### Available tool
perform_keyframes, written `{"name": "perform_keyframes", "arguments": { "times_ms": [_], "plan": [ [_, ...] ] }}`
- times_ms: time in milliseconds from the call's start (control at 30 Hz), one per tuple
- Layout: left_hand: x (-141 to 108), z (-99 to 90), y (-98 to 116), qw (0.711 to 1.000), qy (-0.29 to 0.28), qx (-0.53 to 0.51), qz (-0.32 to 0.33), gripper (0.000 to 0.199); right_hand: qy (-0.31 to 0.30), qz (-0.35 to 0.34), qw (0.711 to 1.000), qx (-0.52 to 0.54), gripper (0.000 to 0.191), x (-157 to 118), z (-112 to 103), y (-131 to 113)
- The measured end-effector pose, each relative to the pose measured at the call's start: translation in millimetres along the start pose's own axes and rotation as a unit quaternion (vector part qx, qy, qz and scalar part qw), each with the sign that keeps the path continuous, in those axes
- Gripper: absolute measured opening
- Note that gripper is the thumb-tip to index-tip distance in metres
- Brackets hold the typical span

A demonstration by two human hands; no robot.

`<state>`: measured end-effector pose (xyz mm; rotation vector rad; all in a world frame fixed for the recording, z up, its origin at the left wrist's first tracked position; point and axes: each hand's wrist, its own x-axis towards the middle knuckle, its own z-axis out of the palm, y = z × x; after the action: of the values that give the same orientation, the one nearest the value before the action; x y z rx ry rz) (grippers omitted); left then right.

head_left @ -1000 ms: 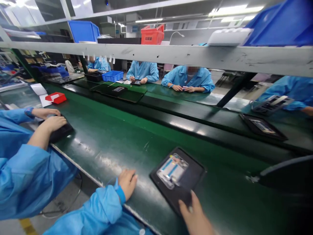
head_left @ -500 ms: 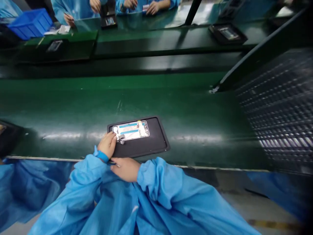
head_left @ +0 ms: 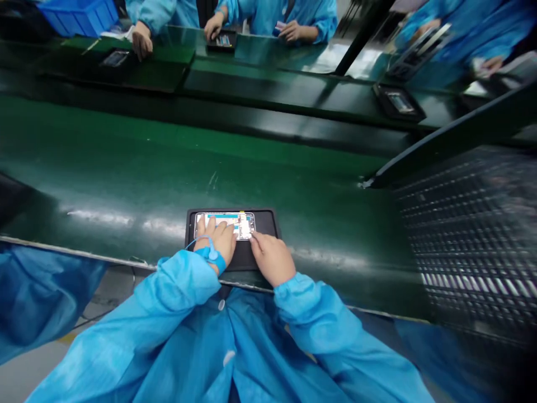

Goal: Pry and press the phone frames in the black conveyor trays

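An opened phone (head_left: 246, 224), its inner side up with blue strips and circuitry showing, lies in a shallow black tray (head_left: 265, 219) at the bench's front edge. My left hand (head_left: 217, 242) lies over the phone's left part with its fingers spread, covering much of it. A blue wrist strap (head_left: 211, 255) is around that wrist. At the phone's lower right corner, the thumb and fingers of my right hand (head_left: 273, 258) are pinched together, touching the edge. What they hold, if anything, is too small to make out.
The green bench (head_left: 138, 173) runs across in front of me. A dark perforated rack (head_left: 470, 224) stands on the right. Across the line, several people in blue coats work near black trays (head_left: 399, 104) and a blue bin (head_left: 79, 17).
My left hand has moved right, from the phone's left end onto its middle. My right hand has risen from the bench edge to the phone's lower right corner. The view has tilted.
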<state>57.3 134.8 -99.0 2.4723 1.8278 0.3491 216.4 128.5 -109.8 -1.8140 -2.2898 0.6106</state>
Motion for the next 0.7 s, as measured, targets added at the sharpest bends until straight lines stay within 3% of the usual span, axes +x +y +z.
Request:
{"name": "perform_keyframes", "arguments": {
  "times_ms": [133,267,433,600,700],
  "plan": [
    [3,14.2,-10,0.999,-0.03,0.042,-0.013,0.023,-0.02,-0.007,1.0,-0.004,0.032,-15,7,-9],
    [-3,16.4,-20,0.998,-0.029,0.037,0.039,0.02,-0.016,0.005,1.0,0.018,0.033,-27,9,-15],
    [-20,11.5,-17,0.994,0.036,0.0,0.106,0.018,-0.016,0.025,0.999,0.041,0.037,-28,0,-14],
    [-32,9.2,-16,0.986,0.066,-0.014,0.152,0.019,-0.101,-0.064,0.992,0.033,0.033,-14,-16,-12],
    [-34,8.0,-15,0.985,0.072,-0.015,0.156,0.019,-0.127,-0.068,0.989,0.044,0.033,-10,-21,-14]
  ]
}}
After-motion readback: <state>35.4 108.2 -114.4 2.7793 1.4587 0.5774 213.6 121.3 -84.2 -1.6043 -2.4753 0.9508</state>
